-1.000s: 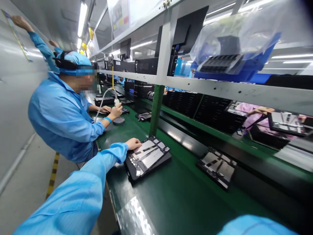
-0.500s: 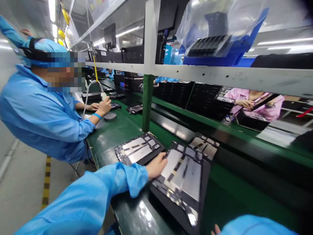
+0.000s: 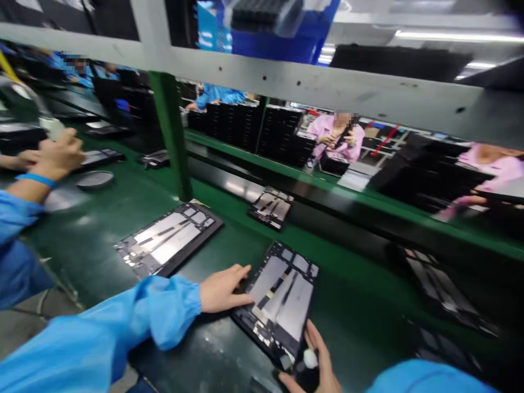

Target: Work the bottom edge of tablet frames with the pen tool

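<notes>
An opened tablet [image 3: 282, 295], its silver battery plates and ribbon cables showing, lies tilted on the green bench in front of me. My left hand [image 3: 225, 289] holds its left edge, thumb on the rim and fingers along the side. At the lower right corner my right hand [image 3: 321, 363] curls around the edge, fingers on the side and thumb below. A small pale round piece beside that corner shows between the right thumb and fingers; I cannot tell what it is. Another opened tablet [image 3: 174, 237] lies left of my left hand.
A smaller-looking opened tablet [image 3: 272, 206] lies farther back, on the sunken belt strip. More blurred units [image 3: 444, 289] are at right. A green post [image 3: 170, 136] and a white rail [image 3: 327, 87] cross above. At left, a co-worker's hand [image 3: 61, 155] holds a white tool.
The view has swung right. My right hand has come in to the tablet's lower right corner. The tablet beyond now stands clear of the one I hold.
</notes>
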Demonstrator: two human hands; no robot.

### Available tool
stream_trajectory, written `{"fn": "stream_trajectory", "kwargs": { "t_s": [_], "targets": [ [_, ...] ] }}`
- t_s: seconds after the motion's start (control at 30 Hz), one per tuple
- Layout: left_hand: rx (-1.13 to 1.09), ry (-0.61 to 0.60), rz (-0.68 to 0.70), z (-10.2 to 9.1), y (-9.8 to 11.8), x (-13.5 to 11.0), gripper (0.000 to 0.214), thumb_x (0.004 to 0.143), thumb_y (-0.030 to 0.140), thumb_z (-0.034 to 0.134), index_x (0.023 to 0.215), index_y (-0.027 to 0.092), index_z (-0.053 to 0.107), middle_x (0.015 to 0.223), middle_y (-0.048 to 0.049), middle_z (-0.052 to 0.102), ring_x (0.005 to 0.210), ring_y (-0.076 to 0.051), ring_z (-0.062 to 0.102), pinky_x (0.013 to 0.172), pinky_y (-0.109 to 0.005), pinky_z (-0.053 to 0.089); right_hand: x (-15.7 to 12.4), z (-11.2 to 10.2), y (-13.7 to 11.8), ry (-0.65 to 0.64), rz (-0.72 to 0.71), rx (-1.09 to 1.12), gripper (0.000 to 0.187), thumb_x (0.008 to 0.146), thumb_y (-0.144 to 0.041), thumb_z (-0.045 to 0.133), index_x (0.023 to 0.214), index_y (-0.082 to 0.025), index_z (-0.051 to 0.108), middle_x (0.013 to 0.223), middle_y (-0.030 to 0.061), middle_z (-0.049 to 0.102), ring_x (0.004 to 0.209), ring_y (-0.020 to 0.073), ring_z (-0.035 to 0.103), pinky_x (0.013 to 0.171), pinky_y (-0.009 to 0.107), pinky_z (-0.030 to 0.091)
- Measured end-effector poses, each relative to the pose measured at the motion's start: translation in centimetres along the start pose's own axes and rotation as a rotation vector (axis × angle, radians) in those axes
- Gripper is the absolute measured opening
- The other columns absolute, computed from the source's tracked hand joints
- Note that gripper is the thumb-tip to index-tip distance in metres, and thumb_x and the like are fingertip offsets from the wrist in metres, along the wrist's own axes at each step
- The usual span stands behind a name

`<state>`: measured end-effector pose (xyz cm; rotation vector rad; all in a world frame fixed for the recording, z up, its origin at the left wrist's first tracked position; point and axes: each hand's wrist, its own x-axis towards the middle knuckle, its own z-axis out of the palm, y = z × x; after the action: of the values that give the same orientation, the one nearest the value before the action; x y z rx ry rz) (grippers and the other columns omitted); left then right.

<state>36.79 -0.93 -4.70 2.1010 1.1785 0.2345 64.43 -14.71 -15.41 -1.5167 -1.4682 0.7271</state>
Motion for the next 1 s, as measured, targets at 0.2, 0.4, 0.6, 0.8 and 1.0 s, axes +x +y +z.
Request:
{"fn": "stream_trajectory", "kwargs": {
  "t_s": [0.2, 0.4, 0.6, 0.8, 1.0],
  "targets": [
    [0.049, -0.041, 0.072, 2.9, -1.3, -3.6, 0.066, 0.089, 0.026, 0.063, 0.152, 0.023, 0.042, 0.118, -0.0065, 0.062, 0.089, -0.02, 0.067, 0.083, -0.029, 0.054, 0.3, -1.7, -2.6, -0.011, 0.119, 0.034, 0.076, 0.075, -0.017, 0.072, 0.147, -0.024, 0.049, 0.147, 0.0112, 0.06, 0.136, 0.0316, 0.057, 0.112, 0.046, 0.048],
    [0.266, 0.189, 0.197, 5.9, -1.8, -5.4, 0.051, 0.1, 0.038, 0.056, 0.148, 0.024, 0.048, 0.125, -0.0071, 0.066, 0.092, -0.023, 0.072, 0.078, -0.03, 0.057, -1.0, -3.7, -3.6, 0.019, 0.155, 0.033, 0.057, 0.082, -0.019, 0.069, 0.138, -0.022, 0.057, 0.138, 0.0118, 0.067, 0.128, 0.029, 0.064, 0.103, 0.041, 0.057],
    [0.243, 0.266, 0.403, 4.5, -0.4, -5.4, 0.038, 0.105, 0.049, 0.049, 0.131, 0.024, 0.061, 0.111, -0.0039, 0.069, 0.094, -0.021, 0.069, 0.078, -0.028, 0.054, -1.0, -3.5, -7.2, 0.035, 0.021, -0.047, 0.056, 0.089, -0.021, 0.072, 0.142, -0.026, 0.054, 0.141, 0.0091, 0.065, 0.129, 0.0269, 0.063, 0.107, 0.039, 0.053],
    [0.063, 0.228, 0.419, 5.3, 0.7, -4.4, 0.033, 0.109, 0.035, 0.04, 0.095, 0.022, 0.068, 0.087, -0.0004, 0.07, 0.081, -0.016, 0.067, 0.071, -0.024, 0.05, 1.5, 1.0, -10.0, -0.185, -0.211, -0.031, 0.034, 0.095, -0.011, 0.061, 0.125, -0.026, 0.068, 0.108, 0.0065, 0.077, 0.097, 0.0235, 0.073, 0.085, 0.035, 0.059],
    [-0.23, 0.126, 0.23, 6.0, 0.5, -3.8, 0.027, 0.101, 0.035, 0.048, 0.096, 0.025, 0.072, 0.081, 0.0017, 0.07, 0.062, -0.012, 0.059, 0.061, -0.021, 0.048, 2.9, 2.3, -10.6, -0.202, -0.17, -0.051, 0.027, 0.092, -0.011, 0.065, 0.115, -0.025, 0.07, 0.091, 0.0038, 0.078, 0.086, 0.0238, 0.072, 0.081, 0.036, 0.055]
  ]
}}
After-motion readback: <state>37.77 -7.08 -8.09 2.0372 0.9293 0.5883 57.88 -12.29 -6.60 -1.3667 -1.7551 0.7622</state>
